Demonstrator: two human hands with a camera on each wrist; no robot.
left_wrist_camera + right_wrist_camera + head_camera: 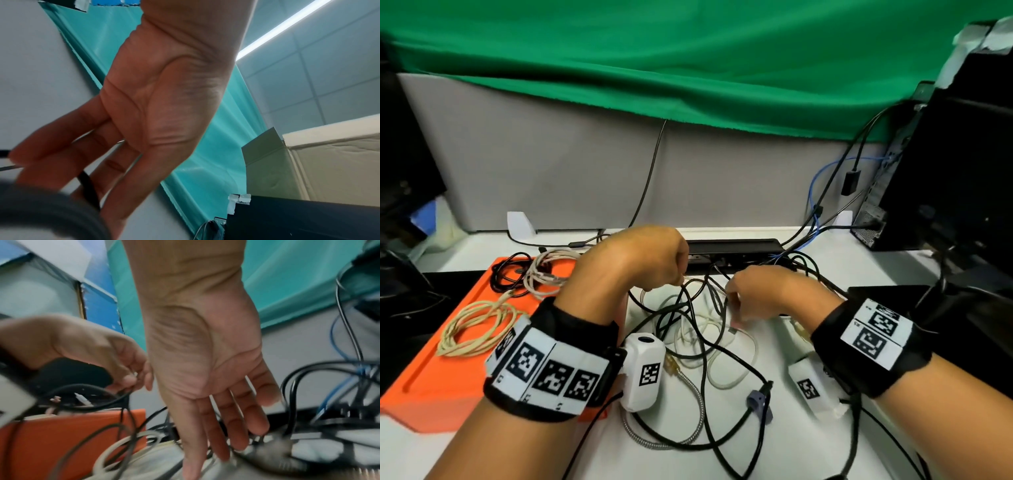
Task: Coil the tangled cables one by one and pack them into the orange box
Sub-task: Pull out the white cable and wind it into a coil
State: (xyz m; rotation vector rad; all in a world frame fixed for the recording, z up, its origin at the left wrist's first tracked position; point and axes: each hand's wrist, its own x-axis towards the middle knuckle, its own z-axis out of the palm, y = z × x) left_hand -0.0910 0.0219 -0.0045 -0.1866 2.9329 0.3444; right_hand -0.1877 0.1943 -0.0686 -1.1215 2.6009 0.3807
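- My left hand (650, 257) hangs over the tangle (702, 329), wrist raised, fingers pointing down; the head view shows only its back.
- The right wrist view shows more: its thumb and fingertips (131, 378) pinch a thin black cable (98, 404) that sags away leftward in a loop.
- The left wrist view shows that palm (164, 97) with a black cable (88, 183) running between the fingers, but blur hides the exact grip.
- My right hand (760, 294) sits low on the tangle; from the head view its fingers are hidden under the knuckles.
- The right wrist view shows those fingers (236, 418) nearly straight and spread, tips down among the white and black cables; I cannot tell whether they hold anything.
- The tangle lies on the white desk (825, 253), between and below my hands, just right of the box (441, 377); its strands run every way, with no single axis.
- A braided silver cable (695, 394) curves along its near edge.
- The box lies flat at my left, long axis running away from me.
- On it lie a cream coil (472, 325) near me and a black (503, 274) and pale bundle (544, 270) at the far end.
- A black bar (736, 246) sits beyond the tangle, a computer tower (945, 171) at the far right, green cloth (688, 61) behind.
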